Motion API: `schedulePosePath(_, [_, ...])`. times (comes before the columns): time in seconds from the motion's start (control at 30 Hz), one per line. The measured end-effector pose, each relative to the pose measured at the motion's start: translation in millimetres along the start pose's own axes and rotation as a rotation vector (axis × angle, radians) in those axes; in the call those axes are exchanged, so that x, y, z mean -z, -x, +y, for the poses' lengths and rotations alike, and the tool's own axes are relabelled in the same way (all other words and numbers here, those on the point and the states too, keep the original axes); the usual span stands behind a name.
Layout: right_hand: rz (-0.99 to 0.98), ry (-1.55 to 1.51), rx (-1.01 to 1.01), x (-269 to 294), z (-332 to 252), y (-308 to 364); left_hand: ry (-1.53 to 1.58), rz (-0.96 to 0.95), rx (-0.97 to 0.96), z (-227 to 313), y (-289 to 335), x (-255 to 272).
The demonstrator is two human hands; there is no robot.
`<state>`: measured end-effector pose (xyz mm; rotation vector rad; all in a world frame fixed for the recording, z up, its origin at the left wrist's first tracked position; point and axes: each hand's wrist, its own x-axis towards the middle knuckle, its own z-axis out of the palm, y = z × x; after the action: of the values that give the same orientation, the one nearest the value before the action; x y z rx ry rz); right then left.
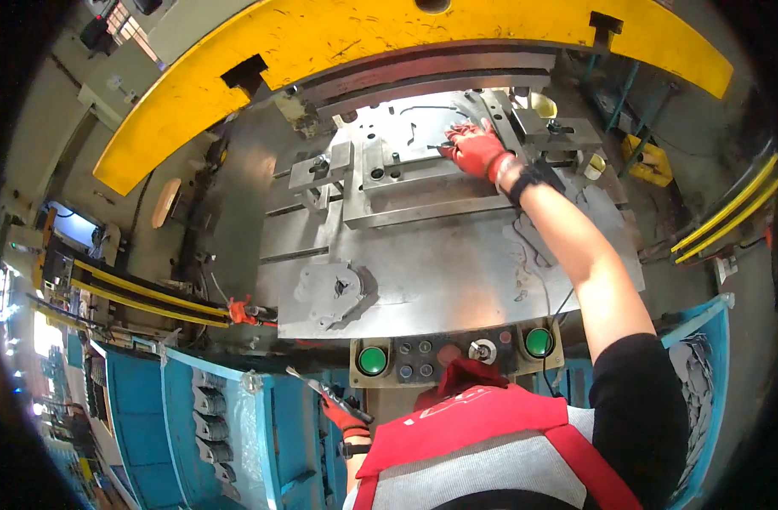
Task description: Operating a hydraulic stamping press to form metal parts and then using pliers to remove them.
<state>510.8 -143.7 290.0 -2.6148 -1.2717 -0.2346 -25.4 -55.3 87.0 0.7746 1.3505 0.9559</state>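
Observation:
My right hand (476,149), in a red glove, reaches over the bright top plate of the press die (419,132). Its fingers are curled, and a small dark piece shows at their tips, too small to name. My left hand (345,418), also red-gloved, is low beside the blue bins, closed around a slim dark tool (325,389) with a pale, narrow tip. On the steel press bed, well short of the die, lies a flat grey metal plate (328,293) with a hole in it.
A yellow press beam (423,38) arches above the die. Clamp blocks (321,166) flank it. In front sits a control panel with green buttons (372,361). Blue bins (210,374) with stacked metal parts stand left and right. Yellow rails (151,295) run along the left side.

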Motion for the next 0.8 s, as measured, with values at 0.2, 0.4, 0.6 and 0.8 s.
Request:
schedulePosePath(0.2, [0.467,-0.479,0.158,7.5,-31.0,155.8,-0.391,-0.071,-0.219,-65.2,-45.8,53.2])
schedulePosePath(0.4, [0.623,-0.569,-0.736,-56.3,3.7,360.9,-0.275,-0.381,-0.169,-107.6,-78.5,39.1])
schedulePosePath(0.6, [0.162,-1.135,-1.114,-202.2,36.6,457.9,-0.617,-0.373,-0.042,-79.3,-72.0,-13.6])
schedulePosePath(0.8, [-0.182,-0.589,-1.097,-184.2,26.7,431.0,-0.981,-0.234,-0.130,-125.0,-120.7,25.0])
